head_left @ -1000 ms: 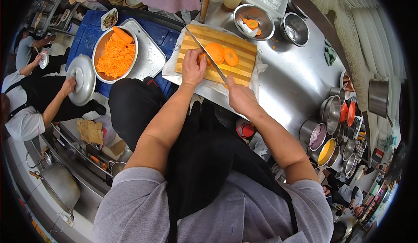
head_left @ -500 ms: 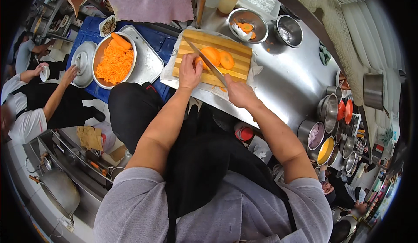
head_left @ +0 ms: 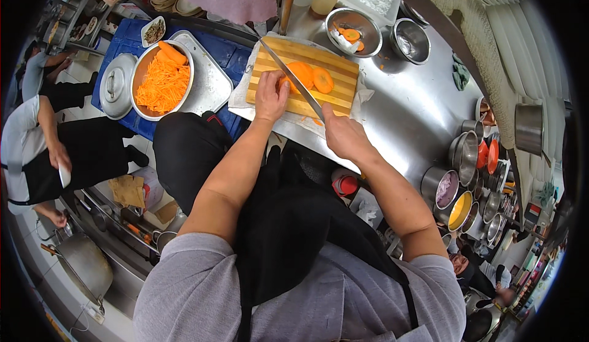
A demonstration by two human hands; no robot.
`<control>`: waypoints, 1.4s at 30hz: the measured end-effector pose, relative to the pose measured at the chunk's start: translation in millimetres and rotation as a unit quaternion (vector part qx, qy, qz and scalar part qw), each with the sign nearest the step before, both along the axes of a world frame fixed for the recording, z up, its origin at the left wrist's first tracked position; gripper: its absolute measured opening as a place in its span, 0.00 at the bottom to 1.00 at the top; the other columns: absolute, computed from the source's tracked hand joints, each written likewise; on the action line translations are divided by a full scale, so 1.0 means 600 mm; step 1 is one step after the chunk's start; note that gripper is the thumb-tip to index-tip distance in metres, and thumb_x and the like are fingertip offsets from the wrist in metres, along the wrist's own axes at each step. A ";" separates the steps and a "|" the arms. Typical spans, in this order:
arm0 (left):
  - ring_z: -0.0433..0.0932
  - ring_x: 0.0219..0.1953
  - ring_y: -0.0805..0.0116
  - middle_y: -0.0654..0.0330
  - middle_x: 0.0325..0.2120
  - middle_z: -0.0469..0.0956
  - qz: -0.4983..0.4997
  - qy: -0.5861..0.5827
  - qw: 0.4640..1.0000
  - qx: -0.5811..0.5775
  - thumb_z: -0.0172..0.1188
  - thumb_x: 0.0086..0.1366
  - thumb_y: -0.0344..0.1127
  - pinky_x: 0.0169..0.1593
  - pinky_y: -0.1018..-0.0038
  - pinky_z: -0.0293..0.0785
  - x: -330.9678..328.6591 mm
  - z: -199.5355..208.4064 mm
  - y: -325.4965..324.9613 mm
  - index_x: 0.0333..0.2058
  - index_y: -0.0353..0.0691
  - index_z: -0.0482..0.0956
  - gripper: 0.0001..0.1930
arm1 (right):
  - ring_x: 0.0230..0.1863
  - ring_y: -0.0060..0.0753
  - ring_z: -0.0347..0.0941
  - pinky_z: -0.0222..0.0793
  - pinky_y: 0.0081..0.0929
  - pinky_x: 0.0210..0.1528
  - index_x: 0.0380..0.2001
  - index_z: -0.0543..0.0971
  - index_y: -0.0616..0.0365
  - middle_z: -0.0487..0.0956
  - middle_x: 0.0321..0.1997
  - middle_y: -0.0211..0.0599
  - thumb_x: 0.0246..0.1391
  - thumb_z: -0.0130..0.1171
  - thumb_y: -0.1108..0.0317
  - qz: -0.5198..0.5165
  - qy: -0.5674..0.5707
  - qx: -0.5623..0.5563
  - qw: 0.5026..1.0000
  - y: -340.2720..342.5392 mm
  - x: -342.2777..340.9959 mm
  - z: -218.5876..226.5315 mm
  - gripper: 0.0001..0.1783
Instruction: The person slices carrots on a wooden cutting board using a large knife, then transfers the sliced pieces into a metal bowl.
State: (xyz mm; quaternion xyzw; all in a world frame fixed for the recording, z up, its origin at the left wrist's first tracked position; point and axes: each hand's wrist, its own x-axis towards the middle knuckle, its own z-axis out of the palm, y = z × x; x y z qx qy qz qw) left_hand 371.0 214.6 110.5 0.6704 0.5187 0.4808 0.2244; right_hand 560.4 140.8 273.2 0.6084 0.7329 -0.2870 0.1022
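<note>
Head view: brown-striped rectangular wooden cutting board [head_left: 340,69] just ahead of left hand [head_left: 271,98] and right hand [head_left: 345,134]. Right clenched round long grey metal knife [head_left: 295,82], slanting between them. Flat orange carrot rounds [head_left: 323,80] ahead of right; left's bent fingers grip orange carrot piece [head_left: 283,82] (mostly hidden) beside blade. Should that roll, edge could nick fingers.

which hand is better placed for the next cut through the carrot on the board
Probably the right hand: it grips the knife, which slants across the carrot. The left hand, at the carrot, has no knife.
</note>
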 end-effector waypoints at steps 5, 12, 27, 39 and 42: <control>0.75 0.34 0.57 0.52 0.37 0.72 -0.003 -0.003 1.000 0.002 0.60 0.67 0.29 0.40 0.65 0.75 -0.003 0.002 0.001 0.46 0.37 0.74 0.11 | 0.32 0.66 0.80 0.73 0.60 0.36 0.45 0.62 0.62 0.81 0.27 0.61 0.56 0.48 0.78 -0.003 0.002 -0.005 1.000 -0.003 -0.005 0.012 0.13; 0.75 0.38 0.51 0.51 0.37 0.74 -0.009 -0.028 0.999 -0.033 0.59 0.65 0.29 0.44 0.60 0.73 0.000 0.013 0.001 0.47 0.38 0.76 0.12 | 0.33 0.66 0.81 0.74 0.58 0.35 0.44 0.62 0.63 0.81 0.27 0.60 0.56 0.48 0.79 -0.009 0.013 0.003 1.000 -0.012 -0.003 -0.031 0.13; 0.75 0.33 0.55 0.52 0.35 0.73 -0.011 -0.031 0.999 -0.022 0.61 0.67 0.31 0.39 0.64 0.74 -0.013 -0.002 0.000 0.45 0.37 0.75 0.10 | 0.37 0.65 0.82 0.74 0.59 0.40 0.50 0.63 0.62 0.82 0.31 0.60 0.58 0.47 0.76 0.007 -0.012 -0.032 0.999 0.012 0.004 -0.071 0.16; 0.76 0.32 0.59 0.54 0.34 0.72 0.003 -0.024 1.000 -0.020 0.61 0.69 0.34 0.39 0.67 0.75 -0.006 0.006 -0.004 0.45 0.36 0.75 0.11 | 0.34 0.67 0.80 0.72 0.60 0.37 0.45 0.62 0.62 0.81 0.28 0.61 0.57 0.47 0.78 -0.010 0.008 -0.004 1.000 -0.004 -0.004 0.001 0.13; 0.76 0.32 0.59 0.54 0.35 0.72 0.005 -0.026 0.999 -0.027 0.60 0.69 0.33 0.39 0.67 0.76 -0.005 0.008 -0.006 0.46 0.36 0.75 0.11 | 0.33 0.66 0.80 0.72 0.60 0.36 0.45 0.62 0.62 0.81 0.27 0.61 0.56 0.47 0.78 -0.004 0.009 -0.006 1.000 -0.007 -0.004 0.002 0.13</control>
